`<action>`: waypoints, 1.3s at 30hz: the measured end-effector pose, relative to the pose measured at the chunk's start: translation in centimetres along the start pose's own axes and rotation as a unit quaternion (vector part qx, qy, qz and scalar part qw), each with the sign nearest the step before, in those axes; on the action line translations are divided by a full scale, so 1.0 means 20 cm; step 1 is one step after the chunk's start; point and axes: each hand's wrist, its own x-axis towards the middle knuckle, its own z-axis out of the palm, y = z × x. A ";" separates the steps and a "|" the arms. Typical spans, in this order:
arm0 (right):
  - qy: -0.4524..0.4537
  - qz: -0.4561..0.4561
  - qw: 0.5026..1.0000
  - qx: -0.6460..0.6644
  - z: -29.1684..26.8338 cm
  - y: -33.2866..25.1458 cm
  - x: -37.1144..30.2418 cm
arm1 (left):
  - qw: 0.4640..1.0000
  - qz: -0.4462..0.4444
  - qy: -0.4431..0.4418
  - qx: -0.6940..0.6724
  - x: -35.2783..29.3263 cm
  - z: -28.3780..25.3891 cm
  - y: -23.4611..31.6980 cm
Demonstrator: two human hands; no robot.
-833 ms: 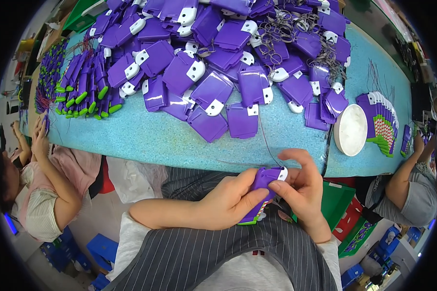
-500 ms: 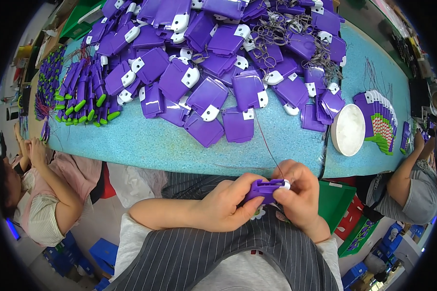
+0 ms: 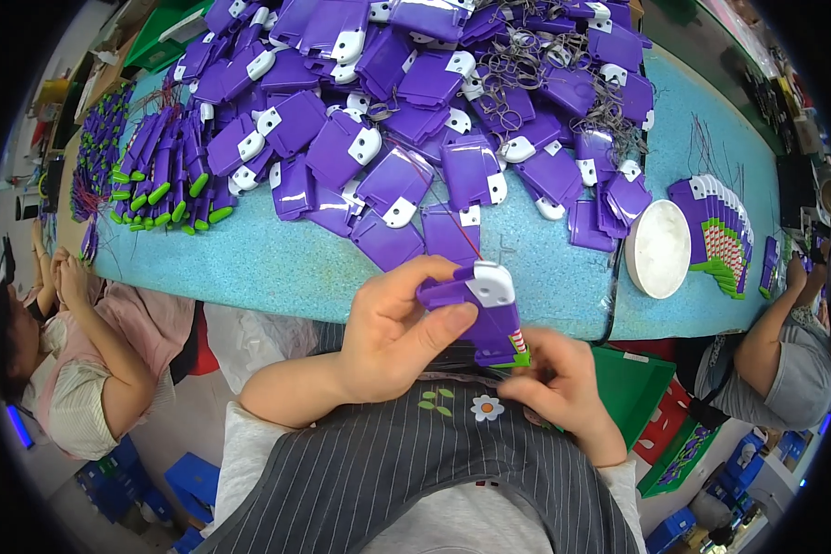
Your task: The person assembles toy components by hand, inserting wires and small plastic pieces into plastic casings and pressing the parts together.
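Note:
My left hand grips a purple plastic casing above my lap, thumb on its face and fingers behind. The casing stands tilted, with a white corner piece on top, a red-and-white striped patch and a green edge at the bottom. A thin red wire runs from its top toward the table. Beside the green end is my right hand, its fingers loosely curled and slightly blurred, with a gap between thumb and fingers. Nothing shows between them.
A heap of purple casings with white corners covers the far table, with grey loops on it. Purple-and-green parts lie left. A white bowl stands right, near fanned casings. Co-workers sit either side.
The casing has been raised and turned upright in my left hand, so its striped patch and green end show. My right hand has come off its white corner and moved down.

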 end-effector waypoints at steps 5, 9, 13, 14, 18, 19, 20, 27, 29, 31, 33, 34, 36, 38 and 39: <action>0.037 -0.124 0.990 -0.052 0.06 0.05 0.01 | 0.993 -0.006 -0.037 0.109 -0.08 -0.01 -0.14; 0.032 -0.077 0.996 0.031 0.08 0.07 0.05 | 0.999 -0.043 0.022 0.002 -0.05 0.02 -0.08; 0.019 -0.039 0.996 0.073 0.06 0.04 0.08 | 0.989 -0.024 -0.013 0.143 -0.07 -0.01 -0.14; 0.001 -0.043 0.996 0.074 0.05 0.05 0.08 | 0.988 -0.012 -0.013 0.156 -0.08 -0.01 -0.15; 0.024 -0.118 0.993 -0.004 0.05 0.08 0.06 | 0.958 0.115 -0.050 0.256 -0.06 0.00 -0.15; 0.026 -0.121 0.992 -0.004 0.06 0.09 0.06 | 0.937 0.166 -0.072 0.300 -0.04 0.01 -0.13; 0.048 -0.142 0.989 0.018 0.06 0.10 0.06 | 0.929 0.187 -0.088 0.307 -0.04 0.03 -0.12; 0.061 -0.213 0.969 0.108 0.03 0.17 0.01 | 0.865 0.215 -0.129 0.435 -0.05 0.08 -0.12; 0.080 -0.222 0.967 0.098 -0.02 0.15 -0.02 | 0.864 0.198 -0.166 0.432 -0.03 0.06 -0.10; 0.143 -0.178 0.968 0.105 -0.13 0.08 -0.10 | 0.834 0.195 -0.129 0.499 0.04 0.04 -0.02; 0.317 -0.168 0.931 0.068 -0.27 -0.07 -0.16 | 0.753 0.238 -0.058 0.611 0.14 -0.06 0.07; 0.385 -0.159 0.906 0.071 -0.35 -0.14 -0.15 | 0.722 0.267 -0.026 0.638 0.21 -0.10 0.07; 0.395 -0.193 0.887 -0.139 -0.76 -0.10 -0.22 | 0.663 0.224 -0.056 0.712 0.32 -0.09 0.13; 0.398 -0.151 0.887 -0.178 -0.96 -0.11 -0.14 | 0.597 0.213 -0.131 0.762 0.40 -0.13 0.12; 0.376 -0.141 0.896 -0.189 -1.03 -0.09 -0.03 | 0.564 0.225 -0.130 0.784 0.41 -0.14 0.12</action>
